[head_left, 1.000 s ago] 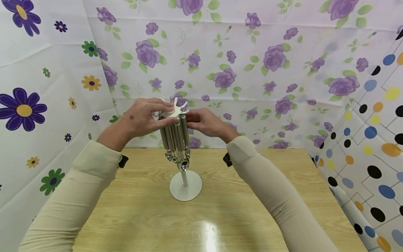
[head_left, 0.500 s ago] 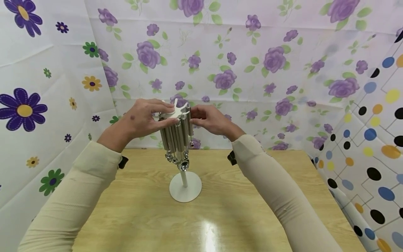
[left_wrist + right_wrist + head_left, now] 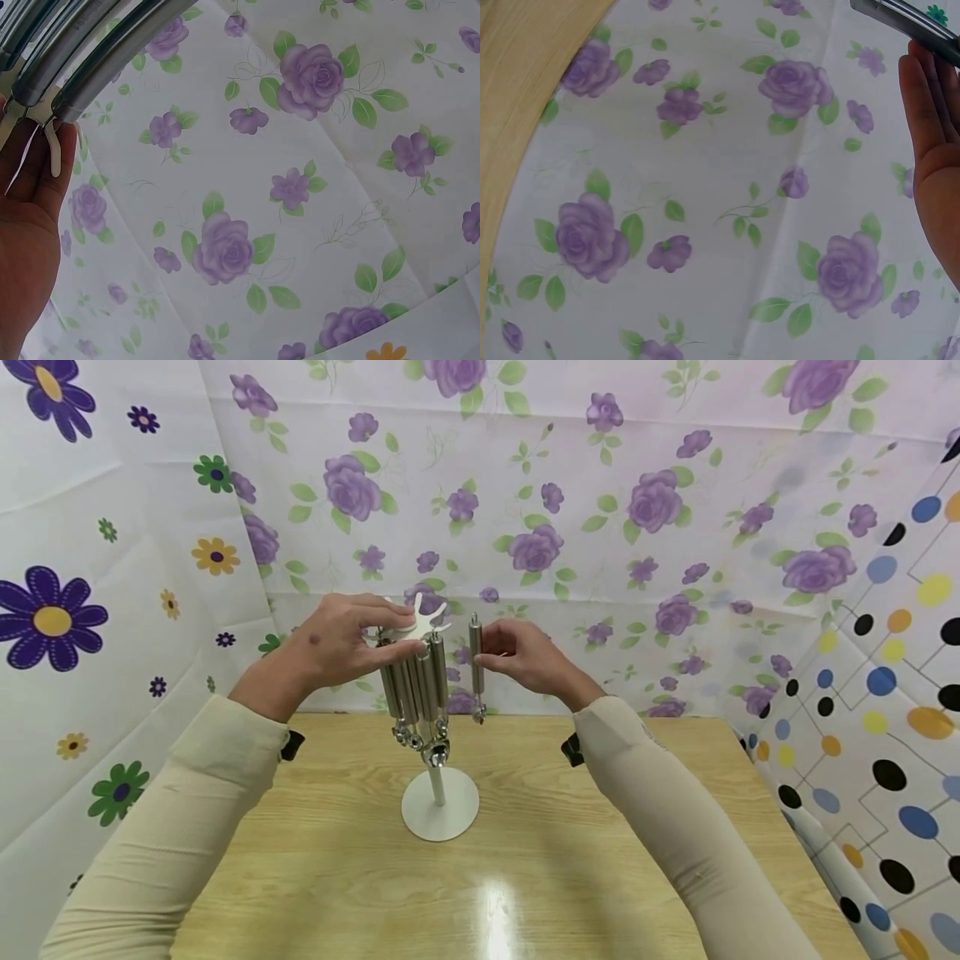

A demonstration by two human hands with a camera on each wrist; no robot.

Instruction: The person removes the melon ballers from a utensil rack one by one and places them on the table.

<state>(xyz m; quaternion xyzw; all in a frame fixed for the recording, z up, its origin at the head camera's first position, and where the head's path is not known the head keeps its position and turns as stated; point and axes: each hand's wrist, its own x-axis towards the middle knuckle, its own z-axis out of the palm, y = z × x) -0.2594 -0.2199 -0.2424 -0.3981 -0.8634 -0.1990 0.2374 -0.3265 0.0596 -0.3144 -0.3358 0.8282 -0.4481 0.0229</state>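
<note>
A white stand [image 3: 439,806] with a round base and a branched hook top stands on the table. From its hooks hang several steel-handled utensils [image 3: 412,687], with shiny rounded heads at the bottom. My left hand [image 3: 343,637] holds the stand's top, fingers over it and thumb along the near side. In the left wrist view, fingers lie behind a white hook [image 3: 54,150] and utensil handles [image 3: 112,64]. Just right of the stand, my right hand [image 3: 532,658] pinches a single steel-handled utensil [image 3: 476,652] upright by its handle, apart from the hooks. Its small shiny head hangs below.
The wooden table [image 3: 360,885] reaches to a flowered cloth backdrop [image 3: 570,510]. A cloth with large flowers [image 3: 142,685] hangs on the left, and a dotted cloth [image 3: 885,710] on the right. Each wrist carries a black camera mount.
My right hand has moved right, away from the stand, bringing one steel-handled utensil off the hooks. The left hand stays on the stand's top.
</note>
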